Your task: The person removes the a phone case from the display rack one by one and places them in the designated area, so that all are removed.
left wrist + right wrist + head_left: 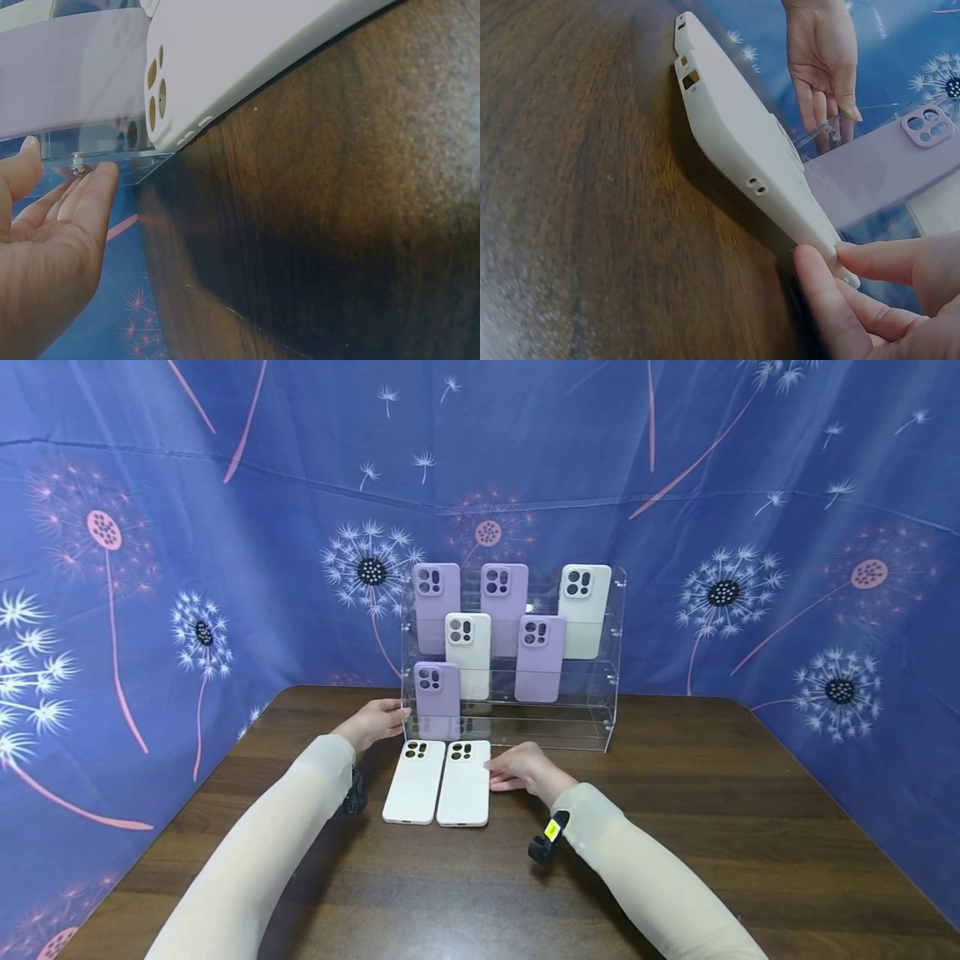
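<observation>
My left hand touches the left side panel of a clear tiered display stand; in the left wrist view its fingers lie fairly straight against the panel near a small metal screw. My right hand pinches the upper right edge of a white phone case between thumb and fingers. In the right wrist view this case is seen edge-on, slanting above or against the wooden table. Left of it lies another white phone case, camera cutouts toward the stand. A purple phone case stands in the front tier.
Higher tiers hold a white case and a purple case, then two purple cases and a white case at the back. A brown wooden table lies below; a blue dandelion-patterned cloth hangs behind.
</observation>
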Tool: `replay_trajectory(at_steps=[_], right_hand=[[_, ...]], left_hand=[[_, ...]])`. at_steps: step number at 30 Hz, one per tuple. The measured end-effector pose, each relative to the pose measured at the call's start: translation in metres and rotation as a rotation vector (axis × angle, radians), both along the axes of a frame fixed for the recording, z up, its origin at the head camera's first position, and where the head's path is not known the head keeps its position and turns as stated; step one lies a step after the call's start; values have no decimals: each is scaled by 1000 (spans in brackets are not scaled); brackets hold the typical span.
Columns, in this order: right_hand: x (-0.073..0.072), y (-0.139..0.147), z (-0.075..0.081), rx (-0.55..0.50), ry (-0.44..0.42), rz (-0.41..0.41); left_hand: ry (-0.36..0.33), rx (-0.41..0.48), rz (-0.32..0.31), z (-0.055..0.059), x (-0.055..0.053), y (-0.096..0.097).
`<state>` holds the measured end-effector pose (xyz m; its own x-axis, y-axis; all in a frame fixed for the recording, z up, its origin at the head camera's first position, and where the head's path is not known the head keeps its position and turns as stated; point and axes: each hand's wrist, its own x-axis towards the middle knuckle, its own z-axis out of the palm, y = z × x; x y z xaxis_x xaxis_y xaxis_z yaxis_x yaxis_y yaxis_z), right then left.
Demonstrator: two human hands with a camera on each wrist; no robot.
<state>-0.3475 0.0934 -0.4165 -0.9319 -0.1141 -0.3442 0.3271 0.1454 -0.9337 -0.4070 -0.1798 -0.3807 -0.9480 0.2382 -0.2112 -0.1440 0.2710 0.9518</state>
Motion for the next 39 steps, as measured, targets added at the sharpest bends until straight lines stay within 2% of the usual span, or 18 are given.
replay_trajectory(at_steps=[10, 19, 32, 39], right_hand=[[2, -3, 3, 23, -8, -14], [3, -3, 3, 7, 3, -18], [-1, -5, -1, 21, 8, -41], [-1, -4, -3, 21, 11, -49]], left_hand=[[8, -8, -18, 0, 0, 0], [-32, -16, -19, 3, 1, -1], [-7, -33, -18, 2, 1, -1], [-16, -27, -7, 1, 0, 1]])
